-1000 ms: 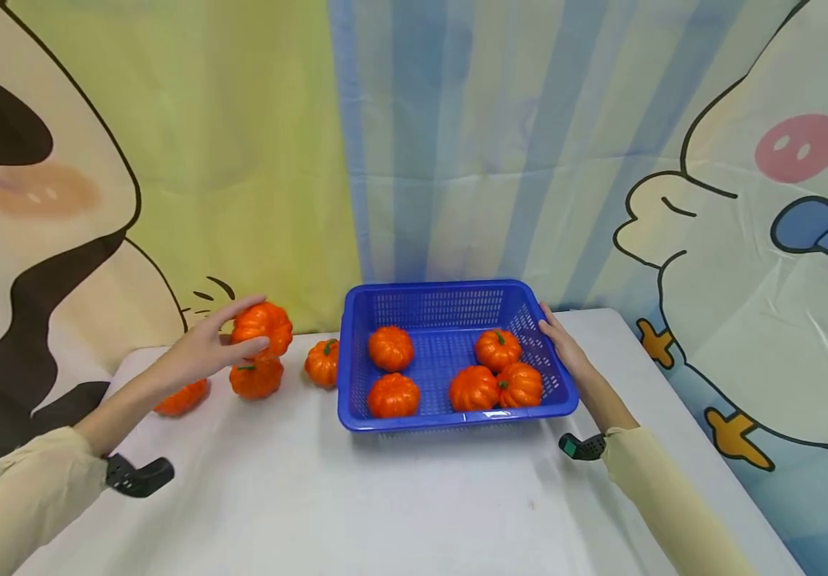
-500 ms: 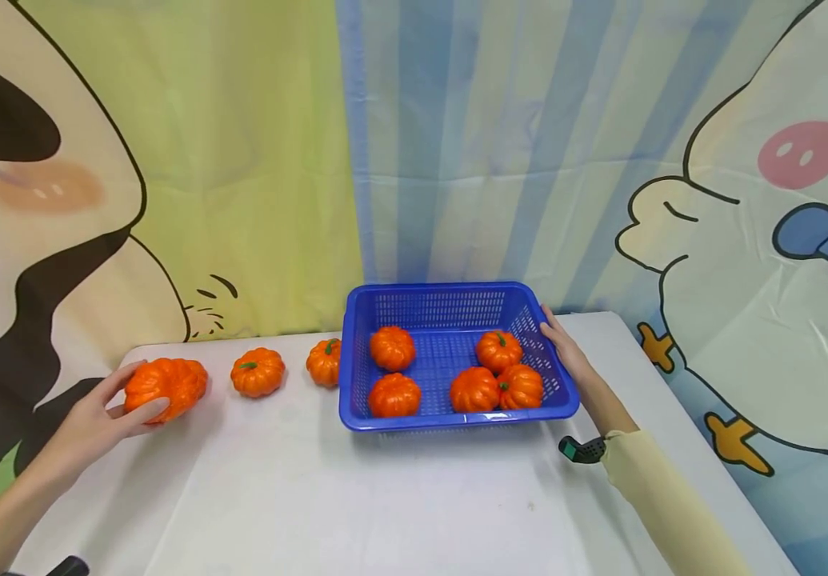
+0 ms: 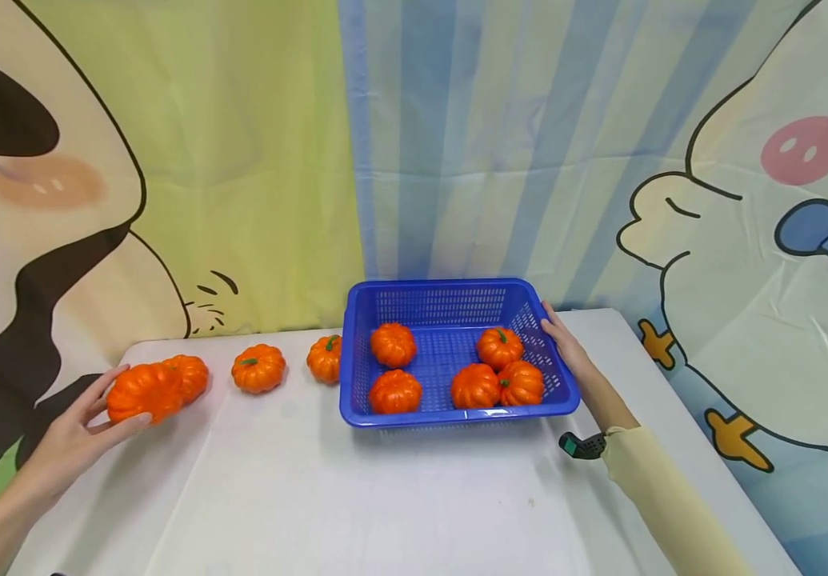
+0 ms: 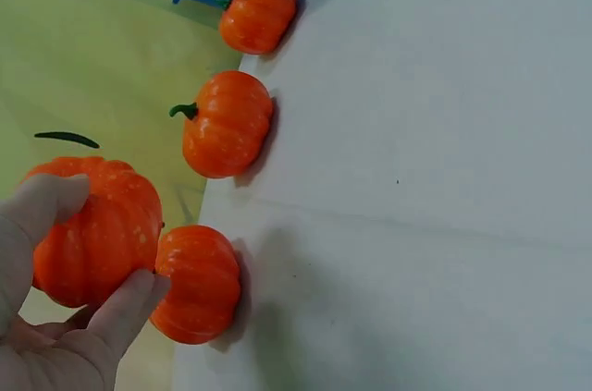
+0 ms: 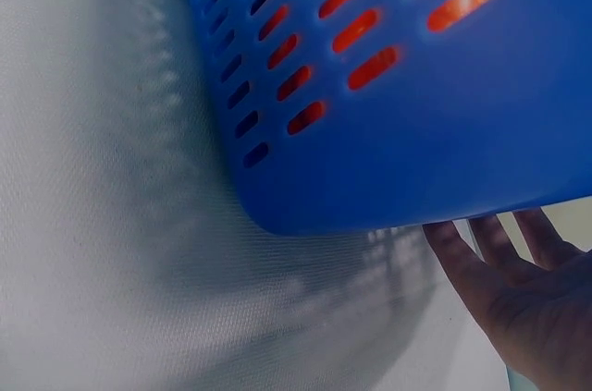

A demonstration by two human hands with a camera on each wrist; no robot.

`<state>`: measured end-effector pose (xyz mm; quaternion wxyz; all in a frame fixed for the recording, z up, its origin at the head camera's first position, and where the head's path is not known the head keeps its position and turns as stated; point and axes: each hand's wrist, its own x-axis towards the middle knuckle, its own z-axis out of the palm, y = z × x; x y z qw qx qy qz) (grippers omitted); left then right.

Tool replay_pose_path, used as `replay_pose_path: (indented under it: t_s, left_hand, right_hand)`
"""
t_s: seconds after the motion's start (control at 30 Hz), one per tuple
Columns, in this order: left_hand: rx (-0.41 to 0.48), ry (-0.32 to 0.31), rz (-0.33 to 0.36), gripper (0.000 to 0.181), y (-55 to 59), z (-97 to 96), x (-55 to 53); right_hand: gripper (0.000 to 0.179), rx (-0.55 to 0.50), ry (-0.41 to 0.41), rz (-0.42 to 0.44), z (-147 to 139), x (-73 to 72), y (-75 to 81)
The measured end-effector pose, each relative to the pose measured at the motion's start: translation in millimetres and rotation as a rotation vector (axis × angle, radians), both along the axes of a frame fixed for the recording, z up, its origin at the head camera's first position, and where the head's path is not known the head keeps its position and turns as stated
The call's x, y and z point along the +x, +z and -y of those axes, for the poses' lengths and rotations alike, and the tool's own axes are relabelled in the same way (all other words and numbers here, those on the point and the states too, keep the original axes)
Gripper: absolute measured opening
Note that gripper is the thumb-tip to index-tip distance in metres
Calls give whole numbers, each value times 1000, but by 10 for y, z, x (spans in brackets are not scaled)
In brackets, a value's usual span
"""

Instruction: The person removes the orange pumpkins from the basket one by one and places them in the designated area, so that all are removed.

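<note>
My left hand (image 3: 75,436) grips a small orange pumpkin (image 3: 143,392) at the far left, thumb on one side and fingers on the other. In the left wrist view the held pumpkin (image 4: 97,234) overlaps another pumpkin (image 4: 199,285) resting on the table. My right hand (image 3: 568,348) touches the right side of a blue perforated basket (image 3: 457,418). Its extended fingers (image 5: 458,257) meet the basket's lower side in the right wrist view. Several orange pumpkins lie in the basket, two at the left and a cluster at the right, including one pumpkin (image 3: 498,348) with a green stem.
To the basket's left, a row of pumpkins lines the back of the white table (image 3: 385,504): one pumpkin (image 3: 324,358) beside the basket, another pumpkin (image 3: 258,369) farther left. A printed curtain (image 3: 450,160) hangs right behind the table edge.
My left hand has carried its pumpkin leftward, from above the middle pumpkin of the row to left of the leftmost one. My right hand stays at the basket's side.
</note>
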<state>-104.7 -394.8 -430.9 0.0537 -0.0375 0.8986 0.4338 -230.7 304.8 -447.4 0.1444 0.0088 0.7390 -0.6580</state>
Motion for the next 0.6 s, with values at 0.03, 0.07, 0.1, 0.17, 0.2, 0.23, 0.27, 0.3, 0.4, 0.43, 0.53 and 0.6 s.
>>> replay_pose_path:
  t_s: [0.03, 0.07, 0.1, 0.17, 0.2, 0.23, 0.27, 0.3, 0.4, 0.43, 0.53, 0.6]
  left_hand:
    - [26, -4, -13, 83, -14, 8, 2]
    - [51, -11, -22, 83, -24, 15, 2]
    - [95, -19, -23, 83, -38, 24, 0]
    - [223, -39, -19, 83, -59, 40, -9]
    - [302, -51, -16, 84, -72, 45, -13]
    - [372, -58, -18, 84, -82, 49, -18]
    - [431, -65, -24, 84, -93, 54, -17]
    - [476, -64, -32, 83, -102, 58, -16]
    - [485, -40, -77, 77, -123, 66, -6]
    - [467, -24, -88, 74, -127, 70, 0]
    - [516, 18, -102, 67, -130, 81, 2]
    - [575, 38, -97, 63, -125, 86, -1]
  right_hand:
    - [61, -2, 1, -5, -5, -8, -19]
    - [61, -6, 2, -11, -6, -12, -33]
    - [61, -8, 2, -16, -8, -14, -43]
    - [61, -9, 4, -26, -11, -17, -56]
    - [61, -9, 4, -29, -9, -18, -60]
    - [61, -7, 4, -30, -8, -19, -62]
    - [61, 0, 6, -31, -7, -20, -64]
    - [61, 4, 6, -29, -7, -21, -65]
    - [61, 12, 2, -24, -5, -22, -68]
    - [61, 15, 3, -23, -6, -23, -70]
    - [61, 10, 1, -23, -6, -23, -77]
    - [61, 7, 2, -26, -6, -22, -80]
